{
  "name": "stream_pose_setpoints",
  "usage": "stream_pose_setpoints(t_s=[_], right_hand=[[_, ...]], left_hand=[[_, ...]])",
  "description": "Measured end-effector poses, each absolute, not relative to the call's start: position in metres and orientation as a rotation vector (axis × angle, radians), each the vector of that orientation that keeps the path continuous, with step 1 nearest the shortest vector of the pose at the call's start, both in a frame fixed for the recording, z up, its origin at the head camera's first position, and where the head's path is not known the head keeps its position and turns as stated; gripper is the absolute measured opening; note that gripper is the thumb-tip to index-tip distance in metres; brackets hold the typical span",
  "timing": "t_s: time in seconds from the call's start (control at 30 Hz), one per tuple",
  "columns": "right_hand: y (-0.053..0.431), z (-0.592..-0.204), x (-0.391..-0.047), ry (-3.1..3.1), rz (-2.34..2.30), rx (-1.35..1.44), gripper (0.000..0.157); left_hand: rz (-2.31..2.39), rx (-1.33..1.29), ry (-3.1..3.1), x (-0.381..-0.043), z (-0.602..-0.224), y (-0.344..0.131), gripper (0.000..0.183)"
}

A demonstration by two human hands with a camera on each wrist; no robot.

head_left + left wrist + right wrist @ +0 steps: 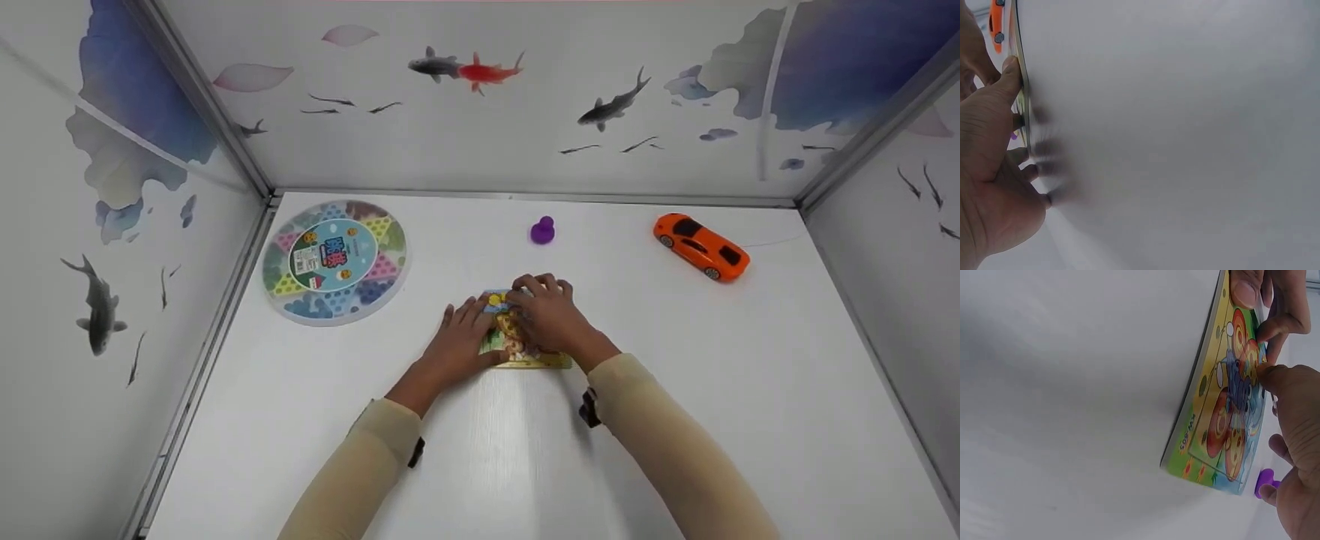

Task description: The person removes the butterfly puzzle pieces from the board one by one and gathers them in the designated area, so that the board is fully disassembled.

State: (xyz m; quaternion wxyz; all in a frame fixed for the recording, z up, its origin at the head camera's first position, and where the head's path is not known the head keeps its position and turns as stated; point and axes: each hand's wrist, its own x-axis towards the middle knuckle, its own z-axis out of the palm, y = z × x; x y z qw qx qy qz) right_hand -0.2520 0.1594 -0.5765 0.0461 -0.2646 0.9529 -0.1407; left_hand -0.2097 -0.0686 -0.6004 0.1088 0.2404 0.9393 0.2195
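Observation:
A small flat picture puzzle [1207, 422] with a butterfly design and the print KW-805 lies on the white table between both hands. In the head view the left hand [461, 345] rests along its left side, fingers extended and spread. The left thumb [1010, 70] lies on the near edge. The right hand [551, 315] is over the puzzle's right part with bent fingers. Its thumb [1275, 377] touches the picture around the middle. Whether it pinches a piece is hidden by the hand.
A round Chinese checkers box [337, 251] lies at the back left of the table. Behind the puzzle stands a small purple knobbed object [543, 230]. An orange toy car [701, 247] is at the back right. White panels with fish prints enclose the table.

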Motion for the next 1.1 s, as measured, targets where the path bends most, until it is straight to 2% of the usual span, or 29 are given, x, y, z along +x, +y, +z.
stream_pose_setpoints(t_s=[0.23,0.53,0.87,1.1], right_hand=[[0.187,-0.579,-0.251,2.947,-0.516,-0.767,0.036],[0.224,-0.582,-0.248,2.919,-0.584,-0.579,0.039],[0.261,-0.584,-0.245,2.914,-0.629,-0.444,0.042],[0.274,-0.585,-0.242,2.922,-0.66,-0.389,0.043]], left_hand=[[0.67,0.689,2.759,-0.209,-0.602,-0.069,0.063],[0.656,0.684,2.76,-0.212,-0.605,-0.068,0.066],[0.596,0.62,2.751,-0.214,-0.601,-0.066,0.101],[0.557,0.602,2.752,-0.214,-0.597,-0.065,0.106]])
